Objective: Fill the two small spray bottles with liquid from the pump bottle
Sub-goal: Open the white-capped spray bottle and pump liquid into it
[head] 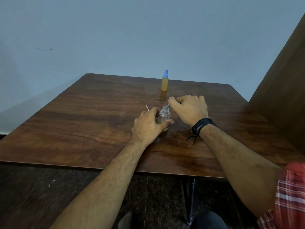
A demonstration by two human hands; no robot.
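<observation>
The right hand (189,108) hangs curled just above and to the right of the open bottle (164,115), its thumb and forefinger pinching something thin and blue (168,106) that slants down into the bottle's neck; what that piece is I cannot tell, though it looks like a tube or a sprayer stem. The left hand (149,125) wraps round the same bottle from the left, thumb across its front, holding it upright on the surface (82,121). The bottle's long axis stands vertical, mouth up, directly beneath the right fingertips, so the coming move is probably a short, straight descent. It is clear, uncapped, and holds amber liquid in its lower part. Well behind it, a second spray bottle (165,83) stands capped in blue and nearly full of yellow liquid. No pump bottle is in view.
</observation>
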